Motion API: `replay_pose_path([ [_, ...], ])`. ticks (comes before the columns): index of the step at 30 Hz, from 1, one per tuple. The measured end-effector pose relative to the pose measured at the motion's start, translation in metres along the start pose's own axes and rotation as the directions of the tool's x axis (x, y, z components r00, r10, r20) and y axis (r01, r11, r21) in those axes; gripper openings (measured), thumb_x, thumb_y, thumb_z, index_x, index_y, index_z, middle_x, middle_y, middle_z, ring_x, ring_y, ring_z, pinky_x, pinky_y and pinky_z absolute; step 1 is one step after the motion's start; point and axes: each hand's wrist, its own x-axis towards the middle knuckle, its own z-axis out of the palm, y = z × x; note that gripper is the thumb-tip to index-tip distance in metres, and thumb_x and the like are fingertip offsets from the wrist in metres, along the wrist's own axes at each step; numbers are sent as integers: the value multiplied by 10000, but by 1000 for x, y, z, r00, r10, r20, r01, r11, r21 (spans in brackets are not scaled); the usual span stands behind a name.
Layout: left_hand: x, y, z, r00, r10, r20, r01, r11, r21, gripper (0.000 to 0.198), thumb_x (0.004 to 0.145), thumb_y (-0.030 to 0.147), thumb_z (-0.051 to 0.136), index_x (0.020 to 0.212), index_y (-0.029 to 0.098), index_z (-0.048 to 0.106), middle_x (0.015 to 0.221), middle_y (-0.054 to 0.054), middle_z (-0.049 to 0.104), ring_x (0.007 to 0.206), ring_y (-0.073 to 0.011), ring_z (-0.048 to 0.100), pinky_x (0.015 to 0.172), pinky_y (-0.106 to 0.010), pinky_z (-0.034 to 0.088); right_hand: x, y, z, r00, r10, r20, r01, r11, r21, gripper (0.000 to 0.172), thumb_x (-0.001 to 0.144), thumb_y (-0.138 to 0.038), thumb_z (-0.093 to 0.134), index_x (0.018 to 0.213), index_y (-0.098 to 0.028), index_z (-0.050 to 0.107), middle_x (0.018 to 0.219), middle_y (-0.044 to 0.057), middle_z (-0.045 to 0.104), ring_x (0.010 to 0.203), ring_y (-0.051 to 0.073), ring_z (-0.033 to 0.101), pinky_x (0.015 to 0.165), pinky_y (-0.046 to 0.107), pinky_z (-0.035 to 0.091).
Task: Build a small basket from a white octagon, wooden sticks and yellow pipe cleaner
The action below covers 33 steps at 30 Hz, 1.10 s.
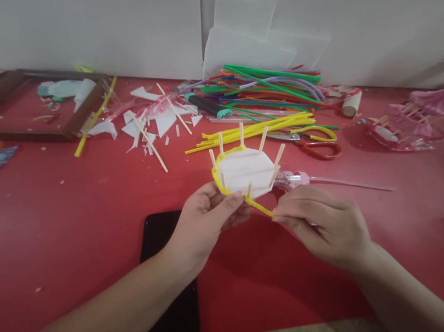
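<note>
My left hand [213,210] grips the near left edge of a white foam board piece [246,170], thumb on top. Several short wooden sticks [264,140] stand up around its rim. A yellow pipe cleaner [216,179] runs along the left side of the board, outside the sticks, and out toward the right. Its free end is pinched between the thumb and fingers of my right hand [322,223]. Just beyond that hand lies a pink glue gun [293,179], partly hidden.
Yellow pipe cleaners [258,128], scissors [320,140] and a coloured pipe cleaner bundle [260,88] lie behind the board. White scraps [165,121] and a wooden frame [18,133] are at back left. A black phone [170,312] lies under my left arm. Pink craft pieces [407,122] stand right.
</note>
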Motion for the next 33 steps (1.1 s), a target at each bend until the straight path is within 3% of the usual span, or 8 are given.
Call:
replay_pose_path([
  [4, -1, 2, 1, 999, -49, -14, 49, 999, -1, 261, 667, 260, 886, 808, 149, 697, 751, -15, 755, 633, -113, 701, 667, -227, 607, 0, 0, -4, 1000, 14, -3, -14, 1000, -7, 197, 890, -63, 576, 898, -224, 689, 808, 8, 723, 735, 136, 683, 691, 269, 571],
  [14, -3, -1, -1, 997, 62, 43, -67, 990, 128, 266, 744, 290, 841, 930, 157, 704, 926, -66, 797, 713, -139, 734, 734, -256, 606, 0, -4, 1, 943, 299, -149, -310, 949, -60, 101, 884, -229, 673, 783, -223, 667, 687, -13, 687, 571, 109, 605, 480, 223, 455],
  [25, -2, -3, 1, 993, 112, 36, -116, 986, 120, 266, 735, 283, 842, 936, 167, 713, 963, -66, 798, 706, -138, 731, 735, -276, 619, -1, -3, 4, 876, 461, -141, -462, 886, 28, 93, 883, -270, 660, 865, -218, 735, 686, -3, 721, 550, 117, 643, 484, 230, 493],
  [29, -3, -3, 1, 991, 122, 46, -127, 982, 138, 266, 733, 297, 842, 925, 166, 715, 918, -62, 793, 693, -140, 720, 730, -284, 616, -2, -2, 5, 835, 537, -117, -522, 842, 134, 102, 869, -297, 681, 862, -208, 731, 688, 5, 730, 546, 127, 663, 487, 232, 515],
  [33, -3, -3, 0, 989, 125, 82, -137, 977, 160, 266, 761, 299, 819, 965, 168, 708, 907, -53, 782, 689, -127, 701, 716, -268, 606, 0, -2, 5, 787, 616, -36, -564, 742, 362, 97, 832, -291, 716, 805, -197, 711, 679, 7, 731, 538, 136, 684, 499, 230, 561],
])
